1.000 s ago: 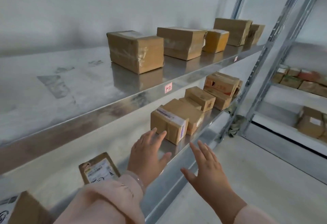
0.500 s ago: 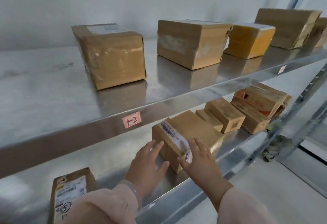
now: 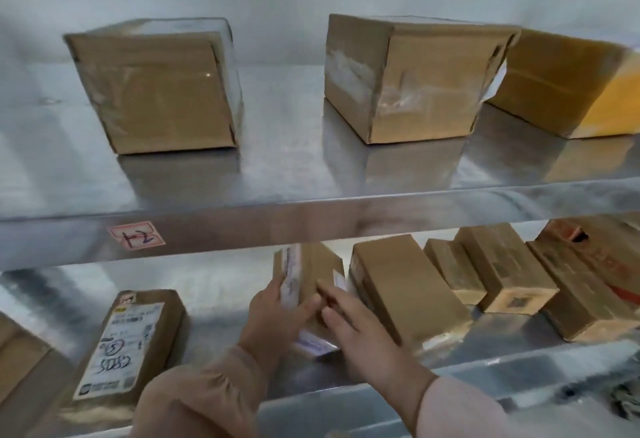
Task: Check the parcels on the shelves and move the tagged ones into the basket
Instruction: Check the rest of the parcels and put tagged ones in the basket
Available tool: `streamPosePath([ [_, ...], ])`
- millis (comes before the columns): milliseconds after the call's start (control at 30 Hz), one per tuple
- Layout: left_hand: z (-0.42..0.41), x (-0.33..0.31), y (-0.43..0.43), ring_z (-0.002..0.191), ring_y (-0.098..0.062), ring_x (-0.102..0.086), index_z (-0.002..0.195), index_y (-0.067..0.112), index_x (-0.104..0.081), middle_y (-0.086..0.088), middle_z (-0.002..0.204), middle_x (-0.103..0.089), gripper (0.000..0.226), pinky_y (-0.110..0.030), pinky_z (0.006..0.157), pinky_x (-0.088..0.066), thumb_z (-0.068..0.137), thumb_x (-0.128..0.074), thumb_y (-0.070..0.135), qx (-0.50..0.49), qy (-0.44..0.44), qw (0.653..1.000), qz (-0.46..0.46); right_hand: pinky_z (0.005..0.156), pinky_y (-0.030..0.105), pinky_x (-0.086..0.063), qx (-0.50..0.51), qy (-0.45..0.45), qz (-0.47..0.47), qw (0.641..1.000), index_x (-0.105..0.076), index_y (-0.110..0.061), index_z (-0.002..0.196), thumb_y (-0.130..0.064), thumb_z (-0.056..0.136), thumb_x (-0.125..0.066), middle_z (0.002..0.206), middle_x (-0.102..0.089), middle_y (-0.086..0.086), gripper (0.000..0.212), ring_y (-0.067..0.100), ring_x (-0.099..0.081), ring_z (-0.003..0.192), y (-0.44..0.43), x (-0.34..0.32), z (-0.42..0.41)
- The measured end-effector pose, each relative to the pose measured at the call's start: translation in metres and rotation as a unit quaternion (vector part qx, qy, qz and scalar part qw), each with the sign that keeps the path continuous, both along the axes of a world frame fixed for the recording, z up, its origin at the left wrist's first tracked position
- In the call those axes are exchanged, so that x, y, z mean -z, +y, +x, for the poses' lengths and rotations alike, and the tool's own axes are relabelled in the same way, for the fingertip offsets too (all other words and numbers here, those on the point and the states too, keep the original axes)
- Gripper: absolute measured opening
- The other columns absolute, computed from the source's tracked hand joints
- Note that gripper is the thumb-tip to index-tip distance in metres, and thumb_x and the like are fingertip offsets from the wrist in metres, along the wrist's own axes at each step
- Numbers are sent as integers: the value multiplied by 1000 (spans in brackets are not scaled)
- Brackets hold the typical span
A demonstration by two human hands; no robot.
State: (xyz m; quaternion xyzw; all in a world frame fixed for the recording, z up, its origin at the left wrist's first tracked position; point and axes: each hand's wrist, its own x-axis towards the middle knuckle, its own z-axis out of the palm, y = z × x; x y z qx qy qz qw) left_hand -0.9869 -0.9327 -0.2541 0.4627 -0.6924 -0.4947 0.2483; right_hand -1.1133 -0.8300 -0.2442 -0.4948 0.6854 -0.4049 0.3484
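Note:
A small brown parcel (image 3: 313, 273) with white labels stands tipped up on the lower metal shelf (image 3: 214, 285). My left hand (image 3: 273, 316) grips its left labelled side. My right hand (image 3: 360, 337) holds its right front edge. Both hands are closed around this one parcel. A flat parcel (image 3: 130, 344) with a white handwritten label lies to the left on the same shelf. Another plain parcel (image 3: 405, 285) sits just right of the held one. No basket is in view.
The upper shelf (image 3: 311, 167) carries two taped brown boxes (image 3: 156, 88) (image 3: 412, 74) and a yellowish box (image 3: 561, 84). A pink tag (image 3: 135, 235) marks the shelf edge. Several more parcels (image 3: 502, 268) crowd the lower shelf's right side.
The view has moved closer and turned to face the shelves. Both hands went from resting on the small parcel to gripping it and tipping it up on end.

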Motion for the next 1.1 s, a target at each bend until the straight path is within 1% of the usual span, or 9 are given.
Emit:
streamPosePath([
  [100,10,3,-2,103,-24,-63,127,31,-47,1,113,-60,60,-38,92,-54,77,-76,45,-52,-6,994,97,112,21,-32,-31,-62,11,998,-44,-30,142,-26,101,-47,141,-47,-12,41,-1,-43,128,-7,0,4],
  [233,29,14,0,101,-30,-66,133,33,-43,-7,120,-61,44,-42,80,-59,93,-61,35,-100,126,962,222,110,19,-23,67,53,-28,996,-38,-31,144,-30,97,-53,136,-37,-18,49,-3,-32,126,-16,9,-10],
  [367,38,18,7,99,-32,-68,130,32,-48,-11,118,-63,33,-38,70,-59,97,-53,29,-108,198,945,235,113,36,-34,20,-90,84,992,-31,-34,148,-41,94,-56,142,-42,-10,60,9,-45,126,-20,25,-14],
  [500,45,26,12,105,-35,-64,125,29,-54,-12,118,-64,27,-48,86,-56,100,-44,35,-115,192,947,230,94,20,-47,-17,-125,99,987,-34,-43,143,-40,95,-55,133,-52,-19,53,1,-53,112,-24,36,-3],
  [600,50,35,7,107,-32,-61,121,24,-57,-11,115,-65,27,-54,99,-49,102,-41,33,-143,113,965,190,72,4,-42,-29,-108,99,989,-30,-48,143,-36,95,-57,111,-48,-40,56,-11,-48,96,-26,42,5],
  [733,52,41,1,108,-28,-60,134,22,-50,-8,121,-63,33,-51,100,-49,102,-43,25,-133,40,978,153,61,-2,-40,-38,-132,98,986,-29,-53,141,-35,95,-56,110,-46,-43,56,-19,-48,89,-24,38,3],
  [900,45,32,-7,125,-29,-50,149,18,-32,-11,143,-48,52,-48,108,-43,100,-50,22,-130,-15,988,77,102,28,-42,105,-11,7,994,-48,-39,135,-38,92,-59,136,-53,-13,44,5,-50,124,-8,18,-53],
  [1000,27,10,-4,123,-19,-42,142,21,-42,-3,140,-46,47,-36,106,-36,97,-55,18,-138,-49,983,-115,106,40,-39,213,186,50,958,-46,-25,140,-44,90,-57,142,-50,0,54,22,-46,130,8,11,-99],
  [1100,0,-6,7,134,-21,-39,142,14,-44,-3,144,-45,51,-31,111,-30,93,-58,11,-63,-66,955,-282,110,43,-34,220,239,115,939,-37,-26,145,-44,86,-59,142,-44,6,65,27,-41,131,26,15,-129],
])
